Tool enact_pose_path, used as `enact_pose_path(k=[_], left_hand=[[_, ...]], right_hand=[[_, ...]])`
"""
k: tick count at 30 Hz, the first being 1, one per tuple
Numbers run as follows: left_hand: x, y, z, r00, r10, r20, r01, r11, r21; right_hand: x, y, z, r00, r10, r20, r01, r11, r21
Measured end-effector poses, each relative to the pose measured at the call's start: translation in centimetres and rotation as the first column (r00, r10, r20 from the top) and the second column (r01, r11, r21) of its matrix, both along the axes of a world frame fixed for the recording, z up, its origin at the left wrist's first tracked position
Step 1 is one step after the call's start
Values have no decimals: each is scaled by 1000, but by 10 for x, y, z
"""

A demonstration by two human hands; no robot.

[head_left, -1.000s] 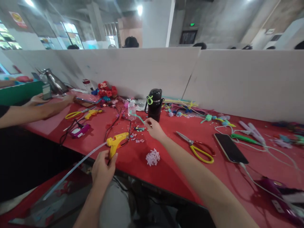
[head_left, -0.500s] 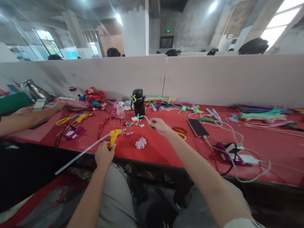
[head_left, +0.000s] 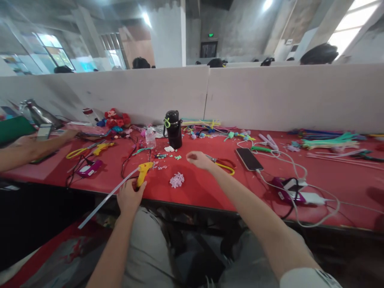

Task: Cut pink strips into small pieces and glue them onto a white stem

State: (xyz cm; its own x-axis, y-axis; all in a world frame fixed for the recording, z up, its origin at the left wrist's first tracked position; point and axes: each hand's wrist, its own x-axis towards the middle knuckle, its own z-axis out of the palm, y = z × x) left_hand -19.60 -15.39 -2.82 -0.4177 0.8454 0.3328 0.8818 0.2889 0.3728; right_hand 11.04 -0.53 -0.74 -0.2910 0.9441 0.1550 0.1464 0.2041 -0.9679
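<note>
Left hand (head_left: 129, 196): wrapped round the grip of the yellow hot-glue gun (head_left: 144, 172), by the front edge of the red table (head_left: 196, 192).
Glue stick (head_left: 105, 201): long, translucent, poked out the gun's back and past the table edge.
Right hand (head_left: 198, 160): over the table, nearer than the black flask (head_left: 175, 134) and right of it; couldn't tell from my feed if fingertips were apart or pinching something.
Lilac snippets (head_left: 177, 180): loose heap, between the hands.
Scissors (head_left: 226, 167): yellow and red handles, just beside right wrist, partly hidden.
Risk, stick: a knock from the grey trousers (head_left: 150, 244) could've twisted the gun.
Risk, nozzle (head_left: 151, 164): drips, if heated, could've glued snippets together.
Risk, wrist: pulling back low could've dragged the scissors.
</note>
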Motion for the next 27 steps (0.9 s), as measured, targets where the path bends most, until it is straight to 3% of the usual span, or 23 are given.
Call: enact_pose_path(k=[6, 11, 15, 21, 27], left_hand=[[-8, 6, -8, 999, -39, -13, 40, 995, 89], [-14, 8, -9, 1000, -20, -6, 20, 949, 314], [-20, 0, -9, 999, -32, -17, 36, 930, 365], [-30, -24, -14, 998, -61, -20, 64, 912, 405], [-37, -39, -17, 978, -168, -121, 201, 911, 360]], right_hand=[[106, -44, -23, 991, -123, 53, 126, 991, -50], [155, -84, -31, 966, -255, 31, 256, 965, -60], [170, -98, -35, 948, -317, 12, 317, 947, -59], [171, -91, -41, 948, -315, 44, 316, 949, -22], [165, -88, -45, 952, -291, 89, 289, 957, 36]])
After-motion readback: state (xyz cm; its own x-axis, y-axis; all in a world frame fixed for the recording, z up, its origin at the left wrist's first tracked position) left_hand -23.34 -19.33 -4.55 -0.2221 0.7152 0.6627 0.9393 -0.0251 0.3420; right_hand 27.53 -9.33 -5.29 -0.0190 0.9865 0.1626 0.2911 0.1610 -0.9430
